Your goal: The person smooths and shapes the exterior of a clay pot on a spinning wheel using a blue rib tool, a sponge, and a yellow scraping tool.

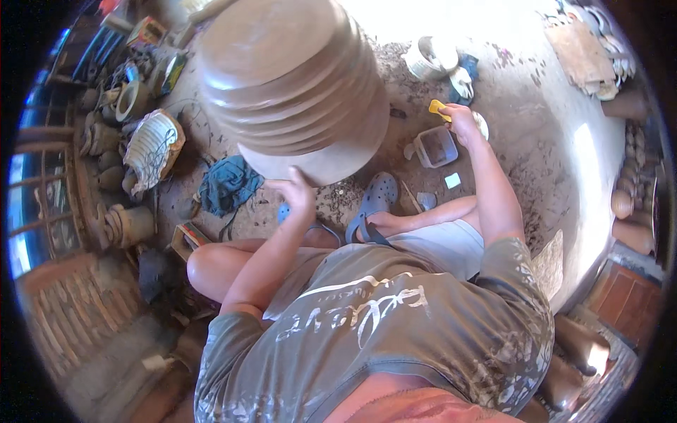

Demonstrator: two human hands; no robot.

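A large ribbed clay pot [289,84] fills the upper middle, with a smooth, lighter band or disc [321,166] at its bottom. My left hand [295,189] is at that lower edge, fingers apart, one fingertip apparently resting on it. Out to the right of the pot, my right hand [462,123] grips a small yellow flat tool [438,109]. Just below that hand lie a clear plastic tub [437,148], a pale blue square [453,181] and a small grey piece [426,201]. A crumpled teal cloth [222,185] is on the floor left of my left hand.
Clay pots [109,158] and a ridged pale container [151,148] crowd the left. White buckets and bags [430,56] lie beyond the tub. More pottery [624,204] lines the right wall. My crossed legs and sandals [370,204] are below the pot.
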